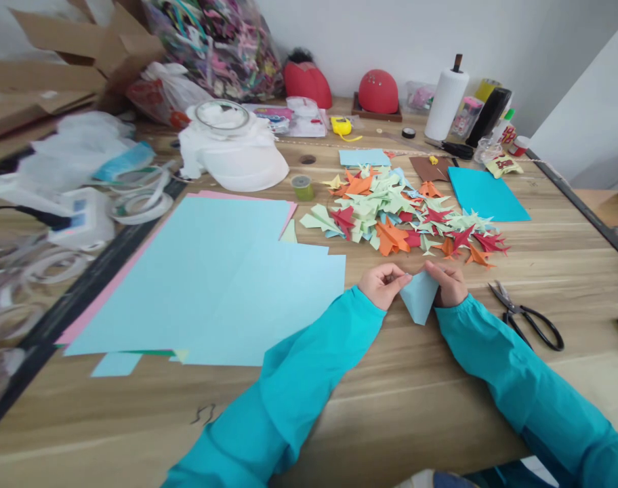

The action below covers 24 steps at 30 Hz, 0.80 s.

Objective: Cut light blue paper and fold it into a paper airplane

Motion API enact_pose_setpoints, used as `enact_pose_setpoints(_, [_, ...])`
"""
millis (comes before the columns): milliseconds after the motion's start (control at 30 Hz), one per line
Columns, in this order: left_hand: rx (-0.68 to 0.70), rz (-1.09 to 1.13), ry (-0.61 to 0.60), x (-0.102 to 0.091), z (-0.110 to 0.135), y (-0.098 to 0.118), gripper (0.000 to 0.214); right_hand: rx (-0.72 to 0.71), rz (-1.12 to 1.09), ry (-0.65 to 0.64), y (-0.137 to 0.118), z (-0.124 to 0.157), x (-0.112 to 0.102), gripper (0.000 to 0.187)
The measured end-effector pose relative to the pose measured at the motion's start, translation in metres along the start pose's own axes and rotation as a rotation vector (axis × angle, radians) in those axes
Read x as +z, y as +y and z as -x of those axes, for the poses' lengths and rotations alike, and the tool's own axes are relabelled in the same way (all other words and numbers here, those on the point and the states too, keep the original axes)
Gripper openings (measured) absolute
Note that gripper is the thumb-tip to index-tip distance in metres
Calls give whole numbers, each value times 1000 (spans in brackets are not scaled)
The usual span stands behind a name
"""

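A small light blue piece of folded paper [419, 298] is held between my two hands, its narrower end pointing down toward me. My left hand [383, 285] pinches its upper left corner between thumb and fingertips. At the upper right corner, my right hand [448, 282] grips it with the fingers curled behind. Just beyond my hands lies a heap of folded paper planes [377, 200] in pale green, orange, red and blue. Large light blue paper sheets [202, 285] are spread to the left of my left hand, over pink ones.
Black-handled scissors [522, 315] lie partly open right of my right hand. A turquoise paper square [486, 194] sits beyond them. Farther back are a green tape roll [303, 188], a white cap [248, 159] and a paper roll [446, 102]. Cables and a power strip [83, 218] crowd the left edge.
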State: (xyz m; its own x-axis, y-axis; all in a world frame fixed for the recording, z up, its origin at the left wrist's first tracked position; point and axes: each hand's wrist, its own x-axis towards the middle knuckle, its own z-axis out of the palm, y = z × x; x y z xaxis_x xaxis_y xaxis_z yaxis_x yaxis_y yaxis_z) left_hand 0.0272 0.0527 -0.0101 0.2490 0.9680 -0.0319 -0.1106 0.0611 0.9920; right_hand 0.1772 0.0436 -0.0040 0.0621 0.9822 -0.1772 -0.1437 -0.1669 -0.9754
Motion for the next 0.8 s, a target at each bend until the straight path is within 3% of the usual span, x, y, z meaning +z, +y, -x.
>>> enact_pose_setpoints(133, [18,13,-24,-4,-1,2,37,-139,172,-103,1,0,-2,32])
enact_pose_setpoints(267, [-17,28,0,-4,0,5,40,-171,217,-200,-1,3,-1,29])
enact_pose_setpoints(400, [-53,109,44,-1,-1,5,46,-143,218,-149,1,1,-3,30])
enact_pose_setpoints(567, [-42,77,-13,1,1,7,46,-106,185,-20,6,-4,-6,33])
enact_pose_setpoints(800, [3,24,15,4,2,7,48,-68,109,4,3,1,0,33])
